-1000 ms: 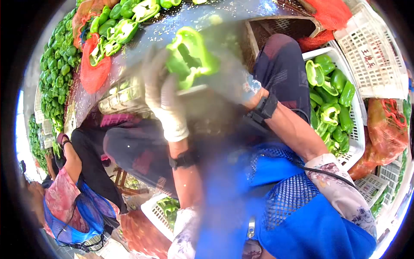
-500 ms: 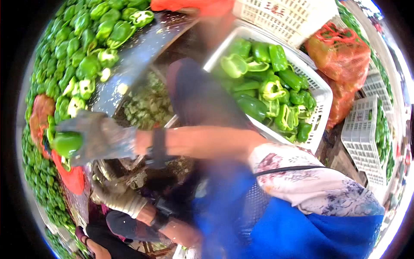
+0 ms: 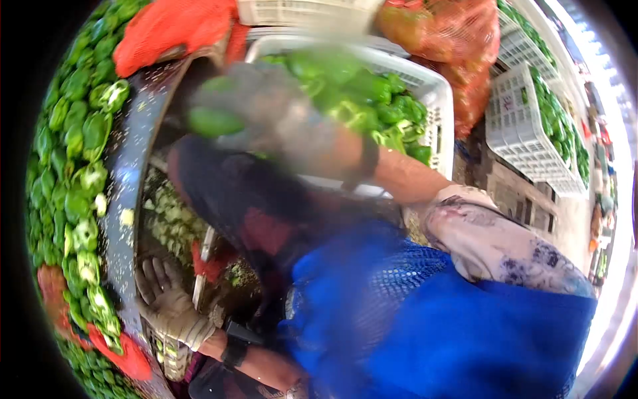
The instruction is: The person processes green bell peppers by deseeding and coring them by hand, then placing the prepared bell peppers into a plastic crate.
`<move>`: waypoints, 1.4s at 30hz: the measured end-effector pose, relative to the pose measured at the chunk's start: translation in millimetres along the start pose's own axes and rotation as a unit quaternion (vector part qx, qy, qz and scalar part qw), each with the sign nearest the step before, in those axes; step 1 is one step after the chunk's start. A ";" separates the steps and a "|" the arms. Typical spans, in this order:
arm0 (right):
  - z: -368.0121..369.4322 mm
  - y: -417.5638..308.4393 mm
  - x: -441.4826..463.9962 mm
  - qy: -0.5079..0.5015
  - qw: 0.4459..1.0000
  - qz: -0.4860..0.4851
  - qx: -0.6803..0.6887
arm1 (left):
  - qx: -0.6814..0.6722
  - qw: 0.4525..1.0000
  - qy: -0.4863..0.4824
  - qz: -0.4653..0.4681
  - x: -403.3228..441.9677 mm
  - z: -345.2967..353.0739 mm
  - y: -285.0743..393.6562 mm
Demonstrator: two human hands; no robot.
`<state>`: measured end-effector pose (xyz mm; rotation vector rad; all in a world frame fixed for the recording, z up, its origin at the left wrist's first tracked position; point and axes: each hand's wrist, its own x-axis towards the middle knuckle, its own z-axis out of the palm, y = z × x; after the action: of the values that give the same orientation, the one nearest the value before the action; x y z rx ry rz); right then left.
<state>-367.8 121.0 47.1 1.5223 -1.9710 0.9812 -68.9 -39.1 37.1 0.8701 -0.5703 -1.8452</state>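
Observation:
Gloved and palm up, my left hand (image 3: 167, 302) has its fingers spread with nothing in them, beside the edge of the metal tabletop (image 3: 125, 179). My right hand (image 3: 272, 110), gloved and blurred by motion, is closed on a green pepper (image 3: 216, 121) that shows at its fingertips. It is over the near left part of a white crate (image 3: 440, 123) of green peppers (image 3: 392, 106). Below the tabletop, between the edge and my leg, lie pale green scraps (image 3: 171, 223).
Whole and cut peppers (image 3: 73, 159) are heaped along the left. Red mesh (image 3: 176, 30) lies at the tabletop's far end. A filled red net bag (image 3: 458, 40) stands behind the crate, with another white crate (image 3: 518, 126) of peppers to the right.
My right hand has swung from the pepper heap at the left to the white crate, carrying a green pepper. My left hand's fingers have opened out. The view has turned to the right.

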 end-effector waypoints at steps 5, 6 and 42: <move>-34.1 84.2 -168.0 -0.245 0.960 0.077 -0.108 | 0.051 0.996 0.032 -0.067 11.7 -16.0 -27.1; -48.1 89.8 -178.7 -0.285 0.944 0.115 -0.115 | 0.053 0.996 0.026 -0.071 14.5 -20.0 -30.5; -5.4 115.0 -95.3 -0.327 0.925 0.164 -0.103 | 0.078 0.992 -0.018 -0.101 35.0 -56.5 -47.9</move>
<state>-451.5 200.3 -48.0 1.5533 -2.7592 0.3591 -62.0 -51.8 -43.6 1.0317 -0.6760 -2.0228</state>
